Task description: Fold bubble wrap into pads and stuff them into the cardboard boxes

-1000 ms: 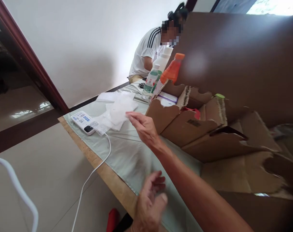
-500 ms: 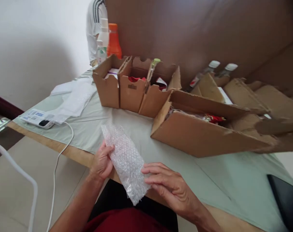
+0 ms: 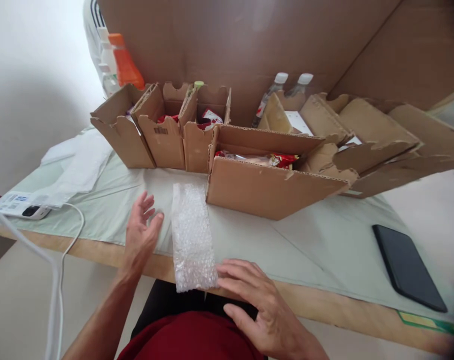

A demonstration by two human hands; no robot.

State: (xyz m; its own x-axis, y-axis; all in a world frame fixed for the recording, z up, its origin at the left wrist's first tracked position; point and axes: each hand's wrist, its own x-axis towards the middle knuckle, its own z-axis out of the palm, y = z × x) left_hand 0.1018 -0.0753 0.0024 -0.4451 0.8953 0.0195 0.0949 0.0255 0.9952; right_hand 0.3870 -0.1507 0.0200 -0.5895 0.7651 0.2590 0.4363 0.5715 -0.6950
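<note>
A strip of bubble wrap (image 3: 193, 235) lies flat at the table's front edge, its near end reaching over the edge. To its left, my left hand (image 3: 141, 227) hovers with fingers apart and holds nothing. My right hand (image 3: 251, 295) is at the lower right corner of the wrap, fingers spread, the fingertips close to or touching its edge. Just behind the wrap stands a long cardboard box (image 3: 264, 192) with red-and-clear packets (image 3: 283, 160) inside.
Several narrow cardboard boxes (image 3: 167, 150) line the back, with bottles (image 3: 125, 65) behind them. More bubble wrap (image 3: 80, 160) and a white device (image 3: 20, 206) with a cable (image 3: 79, 225) are at left. A black phone-like slab (image 3: 407, 265) lies at right on the green cloth (image 3: 309, 250).
The bubble wrap was held up in my left hand and now rests on the table. My left hand has let go and moved left. The view has turned to the right.
</note>
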